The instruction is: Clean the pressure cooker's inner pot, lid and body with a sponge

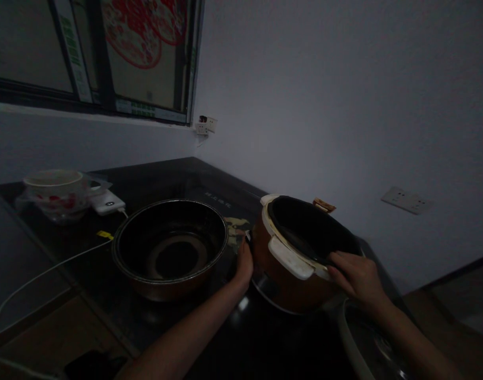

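Note:
A brown rice cooker [281,279] with a cream upper rim stands on the dark counter, its mouth uncovered. Inside sits its black inner pot [320,224], tilted a little, with the right part of its rim raised. My right hand [354,274] is closed on that rim at the near right, thumb outside and fingers over the edge. Against the cooker's left side rests my left hand [244,261], gripping it; its fingertips are partly hidden. Just left of this hand is a wide black pan [174,253], with nothing seen in it.
A glass lid [378,343] with a pale rim lies below my right forearm. At the back left are a floral pot [57,195] wrapped in plastic and a white power strip [107,202] with a cord. Walls border the counter behind and right. The light is dim.

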Available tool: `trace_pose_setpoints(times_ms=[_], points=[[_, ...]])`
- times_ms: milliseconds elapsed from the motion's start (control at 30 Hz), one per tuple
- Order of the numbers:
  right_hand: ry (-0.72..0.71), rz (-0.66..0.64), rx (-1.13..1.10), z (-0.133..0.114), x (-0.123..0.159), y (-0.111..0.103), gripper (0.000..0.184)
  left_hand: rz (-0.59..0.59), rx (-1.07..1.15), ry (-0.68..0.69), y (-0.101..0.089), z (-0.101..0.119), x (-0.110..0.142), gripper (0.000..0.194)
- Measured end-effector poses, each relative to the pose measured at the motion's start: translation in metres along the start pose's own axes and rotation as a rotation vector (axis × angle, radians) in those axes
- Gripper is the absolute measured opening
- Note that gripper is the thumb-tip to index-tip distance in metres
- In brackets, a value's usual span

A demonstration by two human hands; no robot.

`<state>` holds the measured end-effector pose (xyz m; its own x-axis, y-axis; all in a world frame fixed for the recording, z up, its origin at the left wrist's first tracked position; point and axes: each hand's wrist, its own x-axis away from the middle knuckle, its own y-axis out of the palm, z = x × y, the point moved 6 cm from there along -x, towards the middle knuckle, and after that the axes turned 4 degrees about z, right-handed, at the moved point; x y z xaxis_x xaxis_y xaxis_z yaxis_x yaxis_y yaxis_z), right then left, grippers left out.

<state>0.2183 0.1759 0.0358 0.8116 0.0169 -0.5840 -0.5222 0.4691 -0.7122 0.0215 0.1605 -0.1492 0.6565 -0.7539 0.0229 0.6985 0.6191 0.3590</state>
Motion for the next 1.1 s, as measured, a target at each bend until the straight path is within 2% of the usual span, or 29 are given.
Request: trace_pose_setpoints(times_ms=[67,133,267,367,467,600,800,900,1100], points=[[0.002,-0.015,0.014,-0.001,-0.001,0.001,0.036,0.07,-0.032,0.045,0.001,0.004,0.019,0.054],[0.008,-0.031,0.029,-0.002,-0.001,0.001,0.038,0.085,-0.075,0.124,0.007,0.011,0.041,0.057],[0.041,-0.062,0.031,-0.001,-0.002,0.002,0.038,-0.007,-0.235,0.342,0.025,0.029,0.081,0.062],[0.093,-0.117,0.012,0.001,-0.001,0.005,0.041,-0.05,-0.314,0.461,0.032,0.04,0.092,0.064],[0.144,-0.172,0.028,0.001,-0.002,0.009,0.045,-0.025,-0.323,0.542,0.031,0.049,0.082,0.061],[0.234,-0.261,0.076,-0.004,-0.01,0.018,0.048,0.039,-0.229,0.571,0.024,0.058,0.047,0.054],[0.41,-0.388,0.152,-0.016,-0.035,0.031,0.041,0.076,-0.093,0.487,0.015,0.063,-0.001,0.05],[0.469,-0.434,0.17,-0.021,-0.044,0.032,0.04,0.118,-0.108,0.438,0.01,0.049,-0.001,0.051],[0.548,-0.494,0.189,-0.024,-0.047,0.032,0.041,0.197,-0.15,0.298,-0.005,-0.007,0.03,0.055]])
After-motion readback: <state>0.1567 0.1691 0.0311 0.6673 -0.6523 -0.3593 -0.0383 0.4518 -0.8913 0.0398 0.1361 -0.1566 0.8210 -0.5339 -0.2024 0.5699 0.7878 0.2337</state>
